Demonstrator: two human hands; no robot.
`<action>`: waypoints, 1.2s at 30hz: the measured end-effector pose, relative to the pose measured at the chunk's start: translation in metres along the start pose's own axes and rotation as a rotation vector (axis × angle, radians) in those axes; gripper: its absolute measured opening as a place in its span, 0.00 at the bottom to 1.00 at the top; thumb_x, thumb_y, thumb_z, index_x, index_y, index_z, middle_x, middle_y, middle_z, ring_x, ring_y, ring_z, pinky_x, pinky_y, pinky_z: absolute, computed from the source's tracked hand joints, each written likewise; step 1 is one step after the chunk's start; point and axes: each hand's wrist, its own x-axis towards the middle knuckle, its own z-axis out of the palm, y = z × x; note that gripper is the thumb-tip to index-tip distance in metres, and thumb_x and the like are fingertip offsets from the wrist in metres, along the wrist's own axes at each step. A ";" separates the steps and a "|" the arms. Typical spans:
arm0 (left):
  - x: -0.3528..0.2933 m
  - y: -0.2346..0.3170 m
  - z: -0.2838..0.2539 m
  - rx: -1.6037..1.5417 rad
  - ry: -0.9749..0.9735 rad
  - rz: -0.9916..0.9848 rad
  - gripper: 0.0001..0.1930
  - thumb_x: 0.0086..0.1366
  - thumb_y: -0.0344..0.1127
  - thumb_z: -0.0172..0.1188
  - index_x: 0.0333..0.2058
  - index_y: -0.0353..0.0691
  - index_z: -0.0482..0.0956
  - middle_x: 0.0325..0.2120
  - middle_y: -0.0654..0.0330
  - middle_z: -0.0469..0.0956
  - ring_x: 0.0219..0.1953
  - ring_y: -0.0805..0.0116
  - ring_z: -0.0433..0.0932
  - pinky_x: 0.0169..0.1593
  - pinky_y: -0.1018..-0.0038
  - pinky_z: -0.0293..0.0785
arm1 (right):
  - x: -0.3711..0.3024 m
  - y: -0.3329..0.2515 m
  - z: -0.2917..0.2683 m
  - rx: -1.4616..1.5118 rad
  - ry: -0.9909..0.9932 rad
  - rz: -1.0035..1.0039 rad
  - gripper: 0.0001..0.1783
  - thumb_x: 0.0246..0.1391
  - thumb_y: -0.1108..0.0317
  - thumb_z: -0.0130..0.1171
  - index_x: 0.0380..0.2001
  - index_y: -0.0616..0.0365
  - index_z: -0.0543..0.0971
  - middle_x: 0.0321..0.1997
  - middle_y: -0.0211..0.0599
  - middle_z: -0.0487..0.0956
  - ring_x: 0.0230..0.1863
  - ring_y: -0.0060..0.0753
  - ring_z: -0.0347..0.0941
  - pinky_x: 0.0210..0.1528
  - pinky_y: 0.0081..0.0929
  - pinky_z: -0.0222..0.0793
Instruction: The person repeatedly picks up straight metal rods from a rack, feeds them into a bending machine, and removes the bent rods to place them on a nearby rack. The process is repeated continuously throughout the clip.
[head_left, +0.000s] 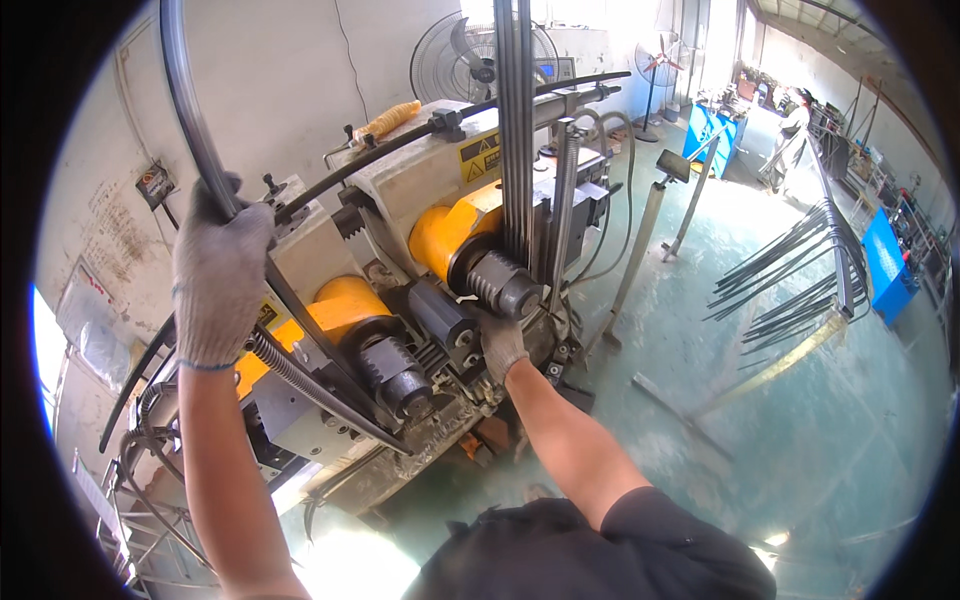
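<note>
My left hand [220, 270], in a pale knitted glove, is wrapped around a long metal bar [187, 95]. The bar rises out of the top of the view and slants down toward the machine [380, 185]. Lower and to the right, my gloved right hand [503, 348] reaches in beside a ribbed metal roller [508, 284] and a dark cylinder [442, 315]. Its fingers are mostly hidden behind these parts, so their grip does not show. A second ribbed roller [395, 375] sits nearer the left, below an orange housing [345, 305].
A bundle of upright bars [515, 120] stands behind the right roller. A coil spring [290, 365] and a curved black rod [370, 150] cross the machine. Many thin rods hang on a rack [835, 250] at right. Fans [484, 70] and another person [795, 130] are farther back.
</note>
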 end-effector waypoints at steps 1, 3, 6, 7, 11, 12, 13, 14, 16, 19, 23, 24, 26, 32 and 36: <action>0.001 0.004 0.002 0.007 0.016 -0.055 0.23 0.73 0.35 0.64 0.61 0.26 0.78 0.33 0.56 0.82 0.35 0.69 0.81 0.42 0.68 0.79 | 0.001 0.000 0.001 0.008 0.008 -0.023 0.14 0.64 0.67 0.76 0.51 0.56 0.87 0.36 0.27 0.84 0.29 0.21 0.75 0.31 0.29 0.70; 0.001 0.008 0.004 0.043 0.074 -0.104 0.23 0.72 0.35 0.64 0.60 0.26 0.79 0.32 0.56 0.82 0.34 0.68 0.81 0.42 0.68 0.79 | 0.003 0.002 0.001 0.018 -0.007 -0.025 0.13 0.64 0.67 0.76 0.49 0.55 0.87 0.34 0.27 0.83 0.26 0.21 0.74 0.29 0.29 0.69; 0.000 0.010 0.004 0.002 0.048 -0.107 0.22 0.71 0.36 0.65 0.59 0.28 0.80 0.33 0.56 0.84 0.35 0.67 0.83 0.42 0.68 0.80 | 0.006 0.007 0.000 0.021 -0.008 -0.049 0.11 0.64 0.67 0.76 0.47 0.55 0.87 0.30 0.28 0.82 0.21 0.24 0.73 0.24 0.29 0.66; 0.000 0.009 0.004 0.001 0.046 -0.117 0.22 0.71 0.36 0.65 0.59 0.28 0.80 0.33 0.55 0.84 0.35 0.67 0.83 0.43 0.67 0.81 | 0.006 0.008 0.000 0.018 -0.006 -0.061 0.10 0.64 0.67 0.76 0.46 0.55 0.87 0.28 0.29 0.81 0.19 0.25 0.72 0.22 0.30 0.65; 0.000 0.005 0.003 0.008 0.047 -0.097 0.22 0.71 0.36 0.65 0.58 0.28 0.80 0.34 0.56 0.84 0.35 0.67 0.83 0.43 0.67 0.81 | 0.007 0.013 -0.001 0.033 0.015 -0.074 0.09 0.64 0.68 0.76 0.44 0.55 0.87 0.26 0.30 0.80 0.17 0.26 0.72 0.20 0.30 0.64; 0.000 0.005 0.003 0.008 0.046 -0.096 0.22 0.72 0.36 0.65 0.58 0.28 0.80 0.34 0.56 0.84 0.35 0.67 0.83 0.43 0.67 0.81 | 0.008 0.014 -0.002 0.024 0.017 -0.084 0.08 0.64 0.68 0.76 0.44 0.55 0.87 0.26 0.30 0.80 0.17 0.26 0.72 0.20 0.30 0.64; 0.001 0.004 0.003 0.012 0.051 -0.098 0.22 0.72 0.36 0.65 0.58 0.28 0.80 0.34 0.56 0.84 0.35 0.67 0.83 0.43 0.67 0.81 | 0.008 0.014 -0.002 0.026 0.002 -0.079 0.08 0.64 0.69 0.76 0.44 0.55 0.87 0.26 0.30 0.80 0.17 0.26 0.72 0.20 0.30 0.64; 0.001 0.004 0.003 0.014 0.051 -0.089 0.22 0.71 0.36 0.65 0.58 0.28 0.80 0.33 0.56 0.84 0.35 0.67 0.83 0.42 0.67 0.81 | 0.009 0.014 -0.002 0.016 -0.003 -0.072 0.08 0.64 0.69 0.76 0.43 0.55 0.87 0.26 0.29 0.80 0.17 0.26 0.72 0.20 0.30 0.64; 0.001 0.003 0.004 0.029 0.068 -0.086 0.22 0.71 0.36 0.65 0.58 0.28 0.80 0.33 0.56 0.84 0.35 0.67 0.84 0.42 0.67 0.81 | 0.010 0.014 -0.002 -0.007 -0.002 -0.071 0.08 0.64 0.69 0.76 0.43 0.55 0.87 0.26 0.29 0.80 0.18 0.26 0.72 0.21 0.31 0.64; 0.000 0.004 0.004 0.006 0.065 -0.094 0.21 0.71 0.36 0.65 0.58 0.29 0.80 0.33 0.56 0.84 0.35 0.67 0.84 0.42 0.67 0.81 | 0.011 0.014 -0.002 -0.035 0.023 -0.075 0.08 0.64 0.69 0.76 0.43 0.55 0.87 0.26 0.28 0.80 0.18 0.25 0.72 0.22 0.31 0.64; 0.000 0.004 0.003 -0.012 0.056 -0.085 0.21 0.71 0.36 0.65 0.57 0.29 0.80 0.33 0.56 0.84 0.35 0.67 0.84 0.42 0.67 0.81 | 0.009 0.012 -0.006 -0.082 -0.015 -0.028 0.19 0.64 0.61 0.76 0.53 0.59 0.87 0.41 0.32 0.86 0.35 0.26 0.79 0.39 0.33 0.74; 0.000 0.003 0.003 -0.008 0.056 -0.088 0.21 0.71 0.36 0.65 0.57 0.29 0.80 0.33 0.56 0.84 0.35 0.67 0.84 0.42 0.67 0.81 | 0.008 0.011 -0.007 -0.113 -0.017 0.004 0.24 0.65 0.58 0.75 0.58 0.61 0.87 0.48 0.35 0.89 0.44 0.27 0.82 0.47 0.33 0.78; 0.000 0.002 0.004 -0.006 0.058 -0.088 0.21 0.71 0.35 0.65 0.57 0.29 0.80 0.33 0.56 0.84 0.35 0.67 0.84 0.42 0.67 0.81 | 0.007 0.008 -0.007 -0.108 -0.048 0.007 0.23 0.65 0.58 0.75 0.57 0.60 0.87 0.45 0.33 0.88 0.41 0.25 0.81 0.44 0.32 0.77; 0.001 0.005 0.004 -0.028 0.044 -0.094 0.21 0.71 0.35 0.66 0.58 0.28 0.79 0.34 0.56 0.83 0.36 0.67 0.84 0.43 0.68 0.81 | 0.003 0.007 -0.001 -0.012 0.001 -0.095 0.11 0.63 0.67 0.76 0.47 0.56 0.88 0.32 0.28 0.83 0.25 0.23 0.75 0.28 0.30 0.68; 0.002 0.011 0.000 -0.003 0.006 -0.124 0.22 0.72 0.35 0.66 0.59 0.26 0.77 0.37 0.57 0.83 0.38 0.68 0.83 0.46 0.70 0.81 | 0.006 0.010 0.000 -0.043 0.043 -0.039 0.11 0.64 0.67 0.76 0.47 0.57 0.88 0.31 0.30 0.84 0.24 0.24 0.76 0.26 0.31 0.68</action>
